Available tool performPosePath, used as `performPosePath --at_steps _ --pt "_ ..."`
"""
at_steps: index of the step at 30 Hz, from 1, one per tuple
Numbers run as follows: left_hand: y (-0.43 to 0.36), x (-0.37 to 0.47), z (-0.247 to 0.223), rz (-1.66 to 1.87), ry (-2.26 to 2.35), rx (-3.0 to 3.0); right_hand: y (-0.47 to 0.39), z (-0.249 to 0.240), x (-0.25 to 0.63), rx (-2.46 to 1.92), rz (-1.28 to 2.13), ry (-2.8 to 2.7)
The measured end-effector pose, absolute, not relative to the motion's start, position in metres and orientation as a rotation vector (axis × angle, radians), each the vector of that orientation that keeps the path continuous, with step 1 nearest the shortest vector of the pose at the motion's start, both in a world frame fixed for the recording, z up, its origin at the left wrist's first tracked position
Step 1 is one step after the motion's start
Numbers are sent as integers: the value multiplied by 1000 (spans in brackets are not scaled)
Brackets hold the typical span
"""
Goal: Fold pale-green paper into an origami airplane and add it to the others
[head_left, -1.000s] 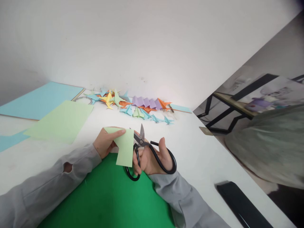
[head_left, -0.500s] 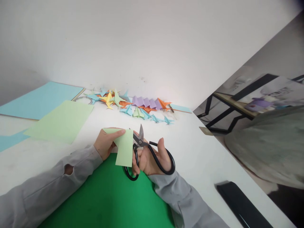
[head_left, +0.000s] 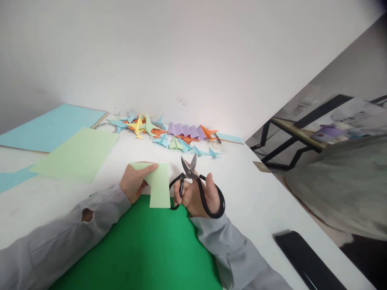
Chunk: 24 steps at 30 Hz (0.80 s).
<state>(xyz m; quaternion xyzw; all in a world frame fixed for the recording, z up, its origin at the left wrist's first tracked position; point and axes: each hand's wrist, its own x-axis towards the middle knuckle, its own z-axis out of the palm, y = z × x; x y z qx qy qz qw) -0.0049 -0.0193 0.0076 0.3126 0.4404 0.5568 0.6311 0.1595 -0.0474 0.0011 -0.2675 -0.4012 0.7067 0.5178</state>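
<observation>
Between the thumb and fingers of my left hand (head_left: 134, 180) is a piece of light green paper (head_left: 160, 187), with one strip of it hanging down toward me. My right hand (head_left: 196, 197) grips black-handled scissors (head_left: 190, 173), fingers through the loops. The blades point away from me and stand apart, just right of the paper and not touching it. Below both hands lies a green mat (head_left: 145, 245). Part of the left scissor loop is hidden behind the paper strip.
Folded paper figures (head_left: 148, 127) and a pleated purple paper (head_left: 184, 131) line the wall. Larger green (head_left: 78, 155) and blue sheets (head_left: 54, 127) lie at the left. A black object (head_left: 306, 257) rests at the lower right, near the table edge. A shelf (head_left: 298, 131) stands beyond.
My right hand has drawn the scissors to the right and slightly up, away from the paper, so both blades now show. The paper strip has swung a little; my left hand has barely moved.
</observation>
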Motion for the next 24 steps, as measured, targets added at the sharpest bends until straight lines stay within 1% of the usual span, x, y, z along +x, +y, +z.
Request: performPosePath --at_steps 5,12,18,21,24 --pt "-18 -4 6 1285 952 750 -48 -2 163 -870 1227 -1101" --pt "-20 -6 9 1259 941 746 -39 -8 185 -1621 397 -1322" --pt "-21 -7 10 1205 942 756 -33 -12 200 -2123 -51 -1599" --pt "-21 -8 10 1198 941 747 -35 -11 203 -2207 -230 -1827" --pt "-20 -8 9 1209 919 754 -37 -9 202 -2228 -300 -1918"
